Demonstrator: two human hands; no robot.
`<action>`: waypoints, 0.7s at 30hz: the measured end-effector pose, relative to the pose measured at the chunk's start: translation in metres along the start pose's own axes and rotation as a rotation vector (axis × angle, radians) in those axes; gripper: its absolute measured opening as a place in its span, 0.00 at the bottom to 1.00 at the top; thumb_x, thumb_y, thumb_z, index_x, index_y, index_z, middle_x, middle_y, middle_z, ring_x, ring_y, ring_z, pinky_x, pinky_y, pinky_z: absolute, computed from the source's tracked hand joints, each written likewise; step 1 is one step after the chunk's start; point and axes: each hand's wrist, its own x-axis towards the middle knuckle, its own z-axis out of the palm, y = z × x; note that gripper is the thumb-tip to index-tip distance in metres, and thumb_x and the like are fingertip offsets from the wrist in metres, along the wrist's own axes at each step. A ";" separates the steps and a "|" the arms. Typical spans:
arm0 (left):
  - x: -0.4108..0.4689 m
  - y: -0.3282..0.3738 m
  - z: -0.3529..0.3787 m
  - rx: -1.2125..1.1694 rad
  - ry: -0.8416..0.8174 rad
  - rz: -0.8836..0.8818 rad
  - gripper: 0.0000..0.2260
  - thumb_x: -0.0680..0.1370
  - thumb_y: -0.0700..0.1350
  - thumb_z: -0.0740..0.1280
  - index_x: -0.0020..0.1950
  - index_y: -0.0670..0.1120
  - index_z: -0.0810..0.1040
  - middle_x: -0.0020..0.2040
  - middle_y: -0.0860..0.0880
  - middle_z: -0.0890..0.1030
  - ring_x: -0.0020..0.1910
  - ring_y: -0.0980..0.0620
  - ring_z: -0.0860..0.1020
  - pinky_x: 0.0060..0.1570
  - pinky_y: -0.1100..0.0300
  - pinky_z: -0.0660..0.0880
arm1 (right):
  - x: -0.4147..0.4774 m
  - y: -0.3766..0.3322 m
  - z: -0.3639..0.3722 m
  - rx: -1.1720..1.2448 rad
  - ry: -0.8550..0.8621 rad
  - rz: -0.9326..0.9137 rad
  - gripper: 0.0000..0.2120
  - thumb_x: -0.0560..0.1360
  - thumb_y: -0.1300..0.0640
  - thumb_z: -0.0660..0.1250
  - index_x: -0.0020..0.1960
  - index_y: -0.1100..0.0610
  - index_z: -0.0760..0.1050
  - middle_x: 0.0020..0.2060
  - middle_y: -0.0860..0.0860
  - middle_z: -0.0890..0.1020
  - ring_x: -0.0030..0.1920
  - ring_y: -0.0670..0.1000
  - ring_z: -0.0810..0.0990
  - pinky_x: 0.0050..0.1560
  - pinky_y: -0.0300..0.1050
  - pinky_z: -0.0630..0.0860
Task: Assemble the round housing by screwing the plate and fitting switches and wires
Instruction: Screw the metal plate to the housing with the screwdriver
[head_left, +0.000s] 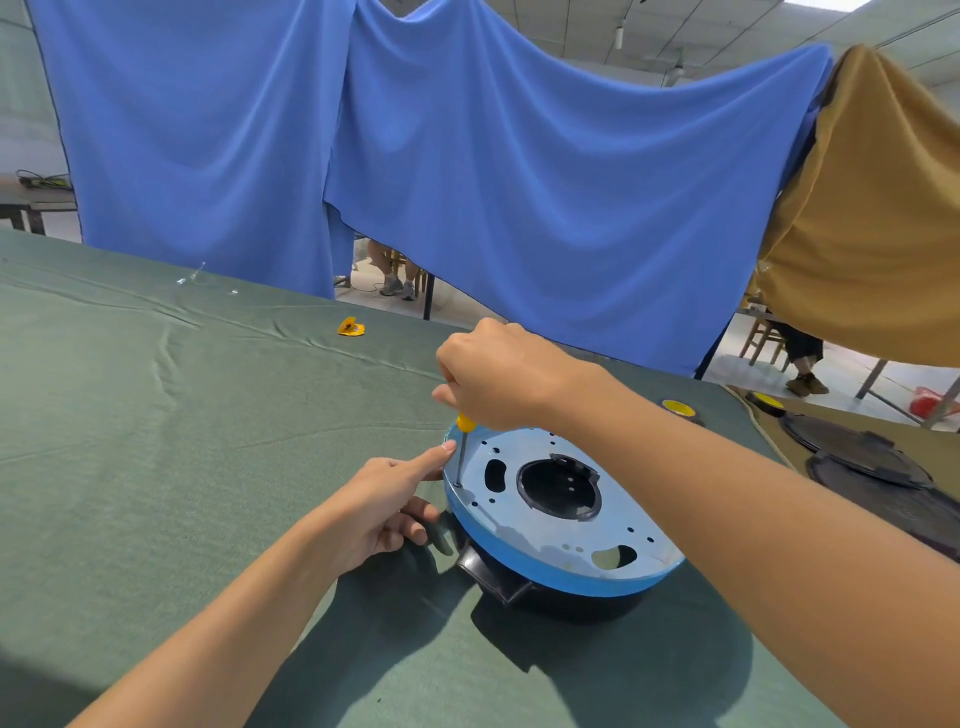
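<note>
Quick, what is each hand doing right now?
Left hand: holds nothing; index finger stretched toward the screwdriver shaft at the plate rim, other fingers curled.
Right hand: closed around the screwdriver handle, tip down on the plate.

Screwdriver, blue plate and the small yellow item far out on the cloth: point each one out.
screwdriver (461, 457), head view, on the metal shaft below the yellow handle.
blue plate (535, 540), head view, on its flat top face below the central hole.
small yellow item (351, 327), head view, on its middle.
</note>
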 end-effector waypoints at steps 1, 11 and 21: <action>-0.001 0.000 0.000 0.002 0.002 0.000 0.25 0.69 0.69 0.69 0.54 0.51 0.81 0.31 0.48 0.79 0.25 0.53 0.75 0.23 0.65 0.63 | 0.000 -0.001 0.001 -0.035 0.017 0.011 0.19 0.80 0.48 0.61 0.34 0.53 0.60 0.31 0.50 0.65 0.30 0.48 0.63 0.29 0.43 0.58; -0.006 0.022 0.003 0.222 0.162 0.326 0.09 0.78 0.49 0.69 0.58 0.51 0.79 0.50 0.50 0.81 0.41 0.54 0.79 0.34 0.61 0.73 | -0.001 0.008 -0.006 0.100 -0.141 0.055 0.05 0.76 0.59 0.63 0.51 0.58 0.70 0.41 0.53 0.71 0.38 0.54 0.72 0.30 0.45 0.63; -0.009 0.060 0.000 0.728 0.110 0.403 0.08 0.72 0.40 0.72 0.42 0.54 0.86 0.33 0.60 0.80 0.35 0.61 0.75 0.32 0.68 0.69 | -0.001 0.010 0.010 0.063 0.055 0.171 0.17 0.77 0.56 0.61 0.34 0.53 0.56 0.33 0.51 0.64 0.30 0.51 0.61 0.29 0.44 0.55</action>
